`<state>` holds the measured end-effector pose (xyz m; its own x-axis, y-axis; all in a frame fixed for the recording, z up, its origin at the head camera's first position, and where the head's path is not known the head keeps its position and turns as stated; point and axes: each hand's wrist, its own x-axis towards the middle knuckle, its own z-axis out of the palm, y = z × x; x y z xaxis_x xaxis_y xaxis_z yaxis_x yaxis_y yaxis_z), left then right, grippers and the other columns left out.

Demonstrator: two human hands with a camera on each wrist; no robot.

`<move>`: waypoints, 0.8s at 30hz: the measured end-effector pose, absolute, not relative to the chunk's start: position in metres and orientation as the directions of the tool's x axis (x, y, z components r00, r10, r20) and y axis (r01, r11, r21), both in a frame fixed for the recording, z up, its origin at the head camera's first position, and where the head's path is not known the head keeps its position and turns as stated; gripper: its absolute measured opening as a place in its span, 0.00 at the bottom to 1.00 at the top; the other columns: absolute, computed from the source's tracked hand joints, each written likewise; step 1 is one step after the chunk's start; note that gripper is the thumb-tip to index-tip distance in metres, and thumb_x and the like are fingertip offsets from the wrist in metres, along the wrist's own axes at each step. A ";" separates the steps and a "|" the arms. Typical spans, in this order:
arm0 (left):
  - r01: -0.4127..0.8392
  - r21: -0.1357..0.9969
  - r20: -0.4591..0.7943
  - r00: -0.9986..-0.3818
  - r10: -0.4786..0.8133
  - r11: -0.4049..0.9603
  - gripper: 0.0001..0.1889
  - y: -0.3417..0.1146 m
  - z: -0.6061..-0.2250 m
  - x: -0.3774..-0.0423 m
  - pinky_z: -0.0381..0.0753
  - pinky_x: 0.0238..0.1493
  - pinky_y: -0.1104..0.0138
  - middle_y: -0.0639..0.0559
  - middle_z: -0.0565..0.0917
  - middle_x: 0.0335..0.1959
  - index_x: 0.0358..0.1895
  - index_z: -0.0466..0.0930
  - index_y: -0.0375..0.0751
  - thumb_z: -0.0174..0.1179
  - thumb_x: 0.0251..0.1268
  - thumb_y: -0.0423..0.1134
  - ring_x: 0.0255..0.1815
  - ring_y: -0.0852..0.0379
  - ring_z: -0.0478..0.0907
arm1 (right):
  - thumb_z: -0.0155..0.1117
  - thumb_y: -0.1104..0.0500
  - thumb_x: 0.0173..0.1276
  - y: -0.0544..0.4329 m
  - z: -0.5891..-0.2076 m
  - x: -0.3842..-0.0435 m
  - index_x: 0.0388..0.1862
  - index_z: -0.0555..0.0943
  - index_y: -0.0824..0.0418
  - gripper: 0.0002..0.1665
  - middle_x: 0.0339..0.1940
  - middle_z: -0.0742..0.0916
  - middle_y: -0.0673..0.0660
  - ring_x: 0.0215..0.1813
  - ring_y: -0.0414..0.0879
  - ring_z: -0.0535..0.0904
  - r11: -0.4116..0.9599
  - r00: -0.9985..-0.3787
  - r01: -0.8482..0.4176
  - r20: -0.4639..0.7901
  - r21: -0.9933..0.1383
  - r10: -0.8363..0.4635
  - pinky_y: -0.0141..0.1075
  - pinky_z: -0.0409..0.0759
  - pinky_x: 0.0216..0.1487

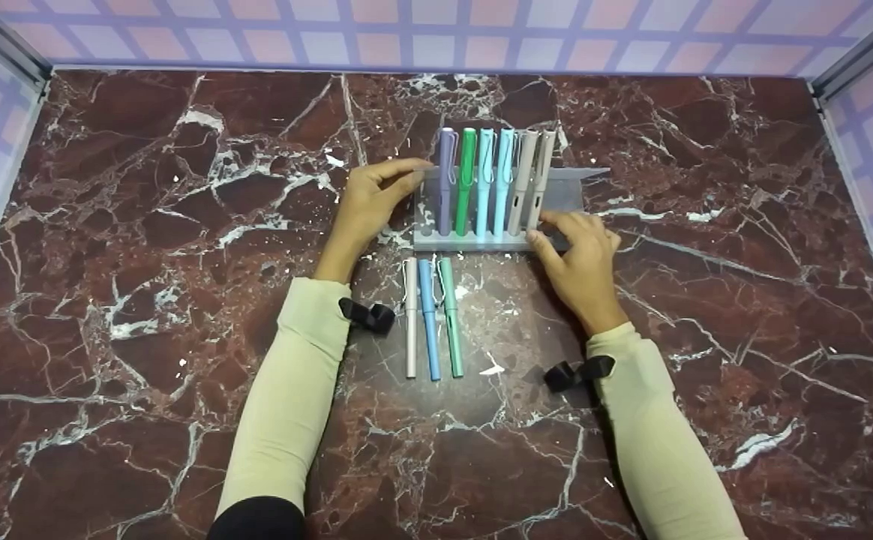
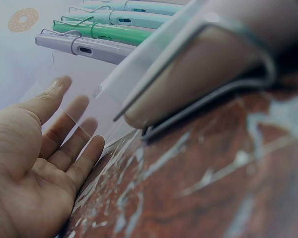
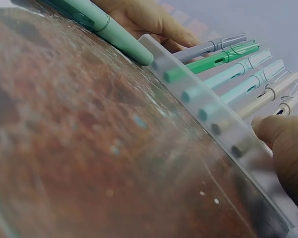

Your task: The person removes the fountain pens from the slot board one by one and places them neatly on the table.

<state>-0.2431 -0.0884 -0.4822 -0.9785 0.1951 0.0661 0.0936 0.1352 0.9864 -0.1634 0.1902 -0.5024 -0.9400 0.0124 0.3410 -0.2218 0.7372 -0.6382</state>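
Observation:
A clear pen stand (image 1: 470,243) holds several upright capped pens in a row: a purple pen (image 1: 446,180), a green pen (image 1: 466,180), two light-blue ones and two taupe ones. My left hand (image 1: 376,193) holds the stand's left edge, its fingers showing through the clear panel in the left wrist view. At the stand's right, my right hand (image 1: 579,251) pinches the lower part of the rightmost taupe pen (image 1: 541,176) with thumb and forefinger. The thumb (image 3: 275,130) overlaps that pen's barrel in the right wrist view.
Three loose pens lie side by side before the stand: a pale grey pen (image 1: 411,322), a blue pen (image 1: 429,322) and a mint-green pen (image 1: 451,322). The marbled red-brown table (image 1: 181,360) is bordered by checked panels (image 1: 376,37) at the back and sides.

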 end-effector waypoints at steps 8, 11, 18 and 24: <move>0.144 0.985 0.120 -0.968 0.219 0.097 0.11 -0.086 -0.465 -0.234 0.81 0.44 0.69 0.40 0.87 0.52 0.52 0.85 0.32 0.60 0.72 0.33 0.42 0.44 0.83 | 0.68 0.52 0.69 0.188 -0.501 -0.164 0.48 0.87 0.62 0.16 0.48 0.90 0.58 0.53 0.55 0.76 0.713 -0.953 -0.186 0.299 -0.676 0.035 0.54 0.60 0.55; 0.157 0.983 0.134 -0.966 0.223 0.090 0.12 -0.086 -0.465 -0.233 0.80 0.57 0.64 0.39 0.86 0.54 0.52 0.84 0.31 0.60 0.72 0.32 0.53 0.39 0.82 | 0.69 0.53 0.69 0.187 -0.501 -0.164 0.45 0.87 0.61 0.14 0.48 0.90 0.57 0.52 0.54 0.76 0.701 -0.954 -0.173 0.294 -0.692 0.055 0.53 0.60 0.55; 0.114 0.986 0.088 -0.974 0.211 0.118 0.11 -0.087 -0.465 -0.233 0.81 0.50 0.67 0.43 0.87 0.54 0.52 0.85 0.34 0.60 0.71 0.33 0.49 0.44 0.83 | 0.69 0.54 0.69 0.186 -0.501 -0.164 0.42 0.88 0.61 0.12 0.45 0.90 0.57 0.48 0.54 0.76 0.687 -0.954 -0.155 0.289 -0.710 0.083 0.52 0.60 0.55; 0.110 0.988 0.084 -0.974 0.210 0.112 0.12 -0.088 -0.480 -0.242 0.81 0.37 0.67 0.44 0.87 0.54 0.53 0.85 0.36 0.61 0.72 0.35 0.40 0.45 0.81 | 0.68 0.50 0.69 0.186 -0.500 -0.165 0.50 0.86 0.60 0.18 0.46 0.90 0.58 0.44 0.55 0.72 0.714 -0.963 -0.116 0.255 -0.691 0.091 0.53 0.59 0.54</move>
